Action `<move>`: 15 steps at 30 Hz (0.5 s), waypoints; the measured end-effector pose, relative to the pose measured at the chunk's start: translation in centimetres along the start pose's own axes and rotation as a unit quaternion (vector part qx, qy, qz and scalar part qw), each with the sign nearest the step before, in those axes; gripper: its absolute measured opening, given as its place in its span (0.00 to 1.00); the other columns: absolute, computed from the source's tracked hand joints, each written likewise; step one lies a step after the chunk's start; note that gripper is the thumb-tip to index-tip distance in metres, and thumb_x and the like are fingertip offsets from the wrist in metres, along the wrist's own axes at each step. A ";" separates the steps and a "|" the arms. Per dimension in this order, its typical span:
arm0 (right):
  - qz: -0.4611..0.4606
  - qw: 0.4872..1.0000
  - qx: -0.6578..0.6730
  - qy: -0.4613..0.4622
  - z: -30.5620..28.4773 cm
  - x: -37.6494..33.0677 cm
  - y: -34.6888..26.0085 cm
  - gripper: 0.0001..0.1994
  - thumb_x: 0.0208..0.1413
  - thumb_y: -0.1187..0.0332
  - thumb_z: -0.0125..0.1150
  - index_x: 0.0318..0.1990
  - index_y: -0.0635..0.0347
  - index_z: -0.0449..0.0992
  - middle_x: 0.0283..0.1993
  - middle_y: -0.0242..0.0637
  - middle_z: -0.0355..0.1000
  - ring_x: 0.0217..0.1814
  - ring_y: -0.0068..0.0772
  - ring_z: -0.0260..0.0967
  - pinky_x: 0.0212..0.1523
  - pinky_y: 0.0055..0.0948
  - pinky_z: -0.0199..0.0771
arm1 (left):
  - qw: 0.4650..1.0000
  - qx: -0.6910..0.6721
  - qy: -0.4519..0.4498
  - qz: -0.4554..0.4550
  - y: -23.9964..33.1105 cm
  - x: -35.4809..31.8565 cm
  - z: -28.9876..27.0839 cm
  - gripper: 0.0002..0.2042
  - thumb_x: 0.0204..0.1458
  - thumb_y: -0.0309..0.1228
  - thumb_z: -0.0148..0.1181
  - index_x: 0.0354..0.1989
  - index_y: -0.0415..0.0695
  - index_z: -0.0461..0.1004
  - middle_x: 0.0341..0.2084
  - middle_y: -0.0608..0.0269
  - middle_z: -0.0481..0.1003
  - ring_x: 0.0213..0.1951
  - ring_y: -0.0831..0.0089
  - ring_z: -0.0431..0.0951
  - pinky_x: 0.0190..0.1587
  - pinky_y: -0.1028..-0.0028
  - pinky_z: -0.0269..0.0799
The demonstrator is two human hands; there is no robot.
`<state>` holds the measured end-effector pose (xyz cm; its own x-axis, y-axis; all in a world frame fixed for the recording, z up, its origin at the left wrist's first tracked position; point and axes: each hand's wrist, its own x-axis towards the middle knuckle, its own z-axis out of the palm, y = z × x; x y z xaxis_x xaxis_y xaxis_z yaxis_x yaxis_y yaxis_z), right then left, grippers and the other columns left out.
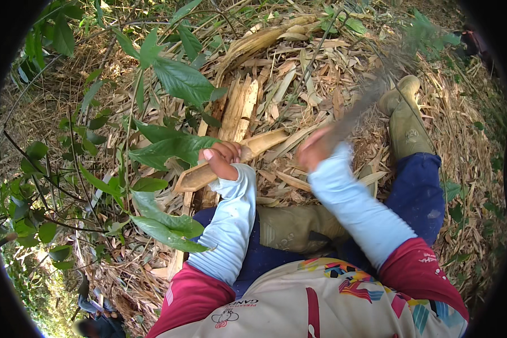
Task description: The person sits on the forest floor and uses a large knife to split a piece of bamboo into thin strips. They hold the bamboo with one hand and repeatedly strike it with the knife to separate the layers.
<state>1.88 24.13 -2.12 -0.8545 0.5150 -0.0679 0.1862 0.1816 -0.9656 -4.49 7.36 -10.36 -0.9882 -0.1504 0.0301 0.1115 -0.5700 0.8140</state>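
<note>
Two hands are at work over one long piece of split bamboo (231, 160), and that is where the action sits. Leafy green branches (169, 146) crowd the left side of the ground, hanging right over the near end of the piece. Next comes the left hand (222, 158), fingers wrapped tight around the bamboo's middle, holding it clear of the dry husk litter (298, 73). The long axis runs from low on the left, up and rightward toward the other hand, so the far tip points almost straight at it. Moving right, the right hand (315, 147) is smeared with motion, closed on the handle of a blurred blade (366, 101) that sweeps up to the right; the grip itself I cannot tell exactly. Left hand is on the bamboo, right hand just off its tip. Furthest right, a rubber boot (405, 121) rests on the litter.
</note>
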 end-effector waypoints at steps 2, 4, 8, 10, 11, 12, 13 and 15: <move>0.211 0.885 -0.353 -0.216 2.0 -3.0 9.3 0.10 0.49 0.64 0.58 0.36 0.59 0.71 0.30 0.40 0.70 0.28 0.35 0.69 0.30 0.31 0.71 | 1.000 -0.023 -0.001 -0.002 -0.2 -0.7 0.3 0.20 0.61 0.42 0.45 0.19 0.45 0.54 0.09 0.66 0.54 0.11 0.74 0.54 0.17 0.71 0.57; 0.310 0.800 -0.360 -0.367 1.9 -4.6 12.2 0.13 0.49 0.61 0.57 0.39 0.58 0.73 0.32 0.44 0.72 0.30 0.40 0.70 0.33 0.34 0.72 | 0.999 -0.026 -0.035 0.005 -1.1 0.1 -0.5 0.20 0.62 0.41 0.44 0.19 0.45 0.53 0.09 0.66 0.53 0.12 0.74 0.53 0.18 0.71 0.57; 0.491 0.802 0.023 -0.339 0.4 -3.7 10.3 0.11 0.43 0.73 0.60 0.35 0.62 0.68 0.21 0.37 0.65 0.17 0.32 0.63 0.18 0.35 0.66 | 0.999 0.026 -0.013 0.016 0.7 -0.2 1.4 0.19 0.62 0.40 0.43 0.20 0.45 0.51 0.10 0.66 0.53 0.13 0.74 0.54 0.19 0.71 0.58; 0.521 0.780 0.193 -0.287 -0.9 -3.4 6.4 0.12 0.43 0.75 0.60 0.37 0.64 0.67 0.21 0.37 0.64 0.18 0.31 0.63 0.18 0.34 0.66 | 1.000 -0.018 0.014 -0.003 0.5 -0.2 0.6 0.19 0.62 0.40 0.44 0.20 0.45 0.53 0.09 0.66 0.53 0.12 0.74 0.54 0.19 0.71 0.58; 0.526 0.758 0.278 -0.270 -1.4 -3.1 5.0 0.13 0.43 0.76 0.61 0.37 0.64 0.67 0.21 0.36 0.64 0.18 0.31 0.63 0.19 0.34 0.66 | 1.000 -0.025 0.005 -0.007 0.5 0.0 0.2 0.19 0.62 0.40 0.44 0.20 0.45 0.53 0.09 0.67 0.53 0.12 0.74 0.53 0.18 0.71 0.58; 0.526 0.728 0.361 -0.250 -1.7 -2.9 4.4 0.14 0.43 0.76 0.61 0.38 0.65 0.66 0.21 0.36 0.64 0.18 0.31 0.63 0.19 0.34 0.66 | 0.999 -0.030 -0.005 -0.012 0.5 0.3 -0.2 0.19 0.62 0.40 0.44 0.20 0.45 0.53 0.09 0.67 0.53 0.11 0.74 0.53 0.18 0.71 0.58; 0.475 0.793 0.289 -0.248 -1.8 -2.8 4.4 0.15 0.43 0.76 0.62 0.39 0.65 0.66 0.22 0.36 0.65 0.18 0.31 0.63 0.20 0.34 0.67 | 0.999 -0.036 -0.015 -0.016 0.4 0.6 -0.6 0.19 0.62 0.41 0.44 0.19 0.46 0.54 0.09 0.67 0.54 0.11 0.74 0.53 0.18 0.71 0.57; 0.356 0.895 0.132 -0.234 -2.2 -2.3 4.3 0.16 0.43 0.75 0.64 0.39 0.65 0.66 0.24 0.37 0.66 0.19 0.31 0.63 0.21 0.35 0.68 | 1.000 -0.018 -0.006 -0.019 0.0 1.0 -0.8 0.21 0.61 0.43 0.44 0.17 0.47 0.55 0.08 0.66 0.54 0.10 0.74 0.53 0.17 0.71 0.56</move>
<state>5.70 25.56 -5.59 -0.6865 0.0032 -0.7271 0.6955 -0.2888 -0.6579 -5.36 6.54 -10.83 -0.9930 -0.1183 0.0069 0.0775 -0.6041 0.7931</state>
